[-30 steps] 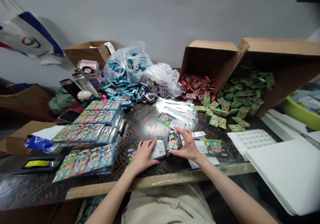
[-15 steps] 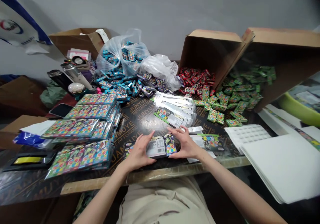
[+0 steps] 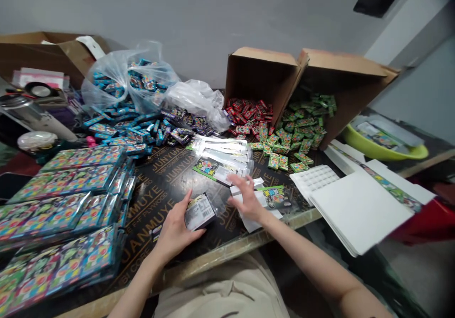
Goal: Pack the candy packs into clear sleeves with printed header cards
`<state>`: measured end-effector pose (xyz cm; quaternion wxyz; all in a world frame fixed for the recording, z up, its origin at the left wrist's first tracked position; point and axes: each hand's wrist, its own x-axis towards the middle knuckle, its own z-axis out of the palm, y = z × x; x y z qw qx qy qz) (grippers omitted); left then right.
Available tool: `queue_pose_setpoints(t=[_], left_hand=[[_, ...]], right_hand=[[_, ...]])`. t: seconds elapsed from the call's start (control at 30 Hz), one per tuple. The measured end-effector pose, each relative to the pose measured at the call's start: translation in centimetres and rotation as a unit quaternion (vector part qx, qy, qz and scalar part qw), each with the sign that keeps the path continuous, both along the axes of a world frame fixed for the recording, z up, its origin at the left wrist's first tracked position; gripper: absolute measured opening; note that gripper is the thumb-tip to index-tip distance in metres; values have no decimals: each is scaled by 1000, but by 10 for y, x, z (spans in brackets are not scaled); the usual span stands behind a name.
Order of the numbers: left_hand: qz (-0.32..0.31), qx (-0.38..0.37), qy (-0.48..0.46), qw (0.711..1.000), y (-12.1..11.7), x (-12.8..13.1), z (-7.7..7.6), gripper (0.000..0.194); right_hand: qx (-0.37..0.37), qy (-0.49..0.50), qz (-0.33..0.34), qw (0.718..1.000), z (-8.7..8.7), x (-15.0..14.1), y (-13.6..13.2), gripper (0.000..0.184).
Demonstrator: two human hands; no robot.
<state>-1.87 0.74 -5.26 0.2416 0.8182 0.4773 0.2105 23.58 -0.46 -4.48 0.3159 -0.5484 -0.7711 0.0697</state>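
Note:
My left hand (image 3: pixel 175 230) is closed around a small printed package (image 3: pixel 199 212) with a barcode on its pale upper face. Its left part is hidden under my palm and fingers. To the right, my right hand (image 3: pixel 250 203) hovers with its fingers apart and slightly blurred, holding nothing I can see. Beneath and beside it lie a white paper strip (image 3: pixel 272 220) and a dark printed plastic pouch (image 3: pixel 279 196) with a green edge. Just beyond my hands is a fanned stack of clear-and-silver pouches (image 3: pixel 227 151).
Stacks of filled colourful packs (image 3: pixel 67 213) stand at the left. Blue boxes (image 3: pixel 121 128), red boxes (image 3: pixel 250 114) and green boxes (image 3: pixel 302 128) lie heaped at the back, near two tipped cartons (image 3: pixel 263 74). White sheets (image 3: pixel 362 209) and a yellow-green basin (image 3: pixel 387 149) are at the right.
The view has swung to the right. My right hand has left the package and the small purple box it held, and moved toward the pouches. My left hand stays on the package.

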Motion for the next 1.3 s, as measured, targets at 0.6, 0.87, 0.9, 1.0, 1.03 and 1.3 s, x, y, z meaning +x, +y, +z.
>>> queue_pose_setpoints(t=[0.6, 0.87, 0.9, 1.0, 1.03, 1.3], left_hand=[[-156, 0, 274, 949, 13, 28, 20, 57], [-34, -42, -31, 998, 0, 20, 20, 93], [-10, -44, -67, 997, -1, 20, 24, 95], [28, -48, -130, 990, -3, 19, 35, 103], [30, -48, -133, 989, -3, 18, 36, 104], [-19, -75, -37, 996, 9, 17, 15, 92]], right_hand=[[-135, -207, -259, 934, -8, 184, 145, 76], [-86, -243, -245, 935, -5, 159, 243, 63], [-84, -243, -232, 938, -5, 153, 250, 62], [-83, -234, -205, 947, -6, 143, 262, 54], [-80, -227, -206, 949, -6, 142, 264, 50], [32, 28, -182, 982, 26, 90, 171, 54]])
